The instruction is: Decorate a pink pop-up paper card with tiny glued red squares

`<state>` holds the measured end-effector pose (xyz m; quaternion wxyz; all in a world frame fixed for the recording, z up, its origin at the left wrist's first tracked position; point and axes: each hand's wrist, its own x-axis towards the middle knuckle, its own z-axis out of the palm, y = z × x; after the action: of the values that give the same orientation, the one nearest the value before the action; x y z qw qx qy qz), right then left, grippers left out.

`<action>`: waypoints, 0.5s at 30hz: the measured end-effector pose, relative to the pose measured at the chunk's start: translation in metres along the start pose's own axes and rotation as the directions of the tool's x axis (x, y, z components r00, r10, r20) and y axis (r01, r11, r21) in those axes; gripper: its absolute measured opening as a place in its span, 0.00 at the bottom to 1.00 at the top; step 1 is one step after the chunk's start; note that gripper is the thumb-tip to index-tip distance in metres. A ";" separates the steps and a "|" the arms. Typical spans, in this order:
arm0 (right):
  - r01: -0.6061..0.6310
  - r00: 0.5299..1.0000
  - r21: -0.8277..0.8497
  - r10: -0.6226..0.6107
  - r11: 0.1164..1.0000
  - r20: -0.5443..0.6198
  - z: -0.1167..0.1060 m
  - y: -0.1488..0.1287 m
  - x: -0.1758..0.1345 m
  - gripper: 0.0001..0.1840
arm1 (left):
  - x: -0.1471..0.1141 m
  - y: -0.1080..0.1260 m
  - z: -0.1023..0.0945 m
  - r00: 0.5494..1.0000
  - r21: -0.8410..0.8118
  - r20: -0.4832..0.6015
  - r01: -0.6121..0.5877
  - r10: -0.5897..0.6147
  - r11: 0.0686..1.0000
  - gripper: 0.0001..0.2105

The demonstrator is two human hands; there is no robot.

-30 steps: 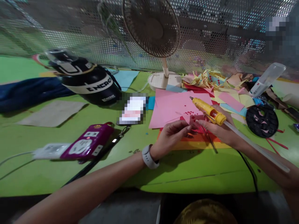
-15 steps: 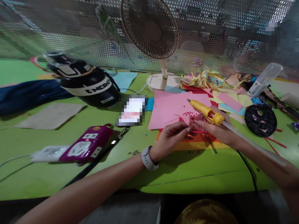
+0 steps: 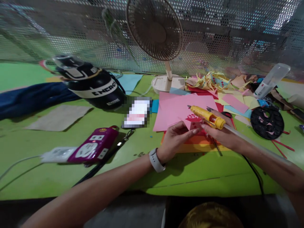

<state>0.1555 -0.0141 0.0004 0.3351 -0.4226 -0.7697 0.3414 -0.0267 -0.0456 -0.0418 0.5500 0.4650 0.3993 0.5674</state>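
Note:
My left hand (image 3: 173, 139), with a pale watch band at the wrist, is closed on a small piece of pink paper (image 3: 193, 125). Opposite it, my right hand (image 3: 224, 135) grips a yellow glue gun (image 3: 201, 114) that points up and left; a long translucent glue stick (image 3: 249, 141) trails from its back. The right fingertips also meet near the pink piece. Beneath both hands lie pink sheets (image 3: 171, 109) over red, orange and yellow paper, with small red bits (image 3: 192, 116) on top. Scissors with a dark loop handle (image 3: 228, 114) show behind my right hand.
A fan (image 3: 169, 84) stands at the back. Leftward are a black jug (image 3: 99, 91), a phone (image 3: 137, 112) and a purple power strip (image 3: 91, 147). To the right lie paper scraps (image 3: 235, 103), a black round tray (image 3: 267, 123) and a clear bottle (image 3: 272, 81).
The view has shifted slightly, so most things sit a little further right. The pink piece has turned between my fingers, and the scissors' handle now shows behind my right hand.

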 end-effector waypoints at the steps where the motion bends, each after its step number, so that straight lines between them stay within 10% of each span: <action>1: -0.010 1.000 0.008 0.010 1.000 0.009 0.001 0.001 0.000 0.06 | 0.000 -0.001 0.000 1.000 -0.006 -0.008 0.001 -0.001 1.000 0.12; 15: -0.001 1.000 0.051 0.000 0.999 0.012 0.000 0.000 -0.002 0.08 | 0.001 -0.003 -0.005 1.000 -0.011 -0.009 -0.006 0.006 1.000 0.08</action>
<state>0.1565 -0.0154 -0.0003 0.3412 -0.4121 -0.7627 0.3634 -0.0306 -0.0446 -0.0460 0.5490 0.4604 0.3971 0.5735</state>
